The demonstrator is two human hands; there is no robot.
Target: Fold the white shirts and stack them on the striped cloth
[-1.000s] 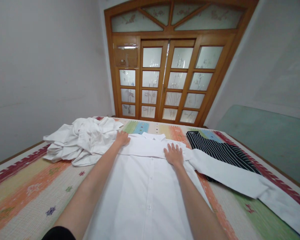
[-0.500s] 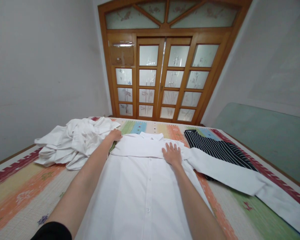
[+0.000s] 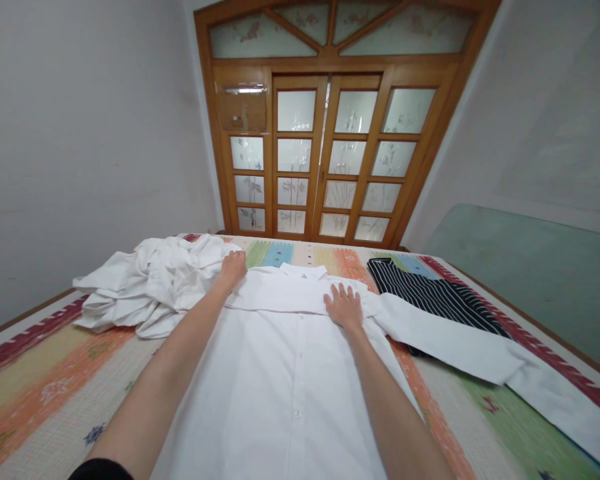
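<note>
A white button-up shirt point(image 3: 265, 373) lies spread front side up on the bed, collar pointing away from me. One sleeve point(image 3: 275, 291) is folded straight across its chest, while the other sleeve point(image 3: 445, 340) stretches out to the right. My left hand point(image 3: 233, 268) is closed at the shirt's left shoulder edge, its fingers curled on the cloth; the fingertips are partly hidden. Flat on the right part of the chest, over the end of the folded sleeve, rests my right hand point(image 3: 343, 305) with fingers spread.
A crumpled heap of white clothes point(image 3: 150, 280) sits on the left. At the right lies a folded black garment with white stripes point(image 3: 435, 293), partly under the outstretched sleeve. A patterned bedcover point(image 3: 45, 393) is beneath everything. Beyond stand wooden glazed doors point(image 3: 323, 200); a pale green headboard-like panel point(image 3: 530, 267) is right.
My left hand has shifted slightly right and up, its fingers now more curled, and the shirt's left shoulder edge has moved a little with it. My right hand stays in place.
</note>
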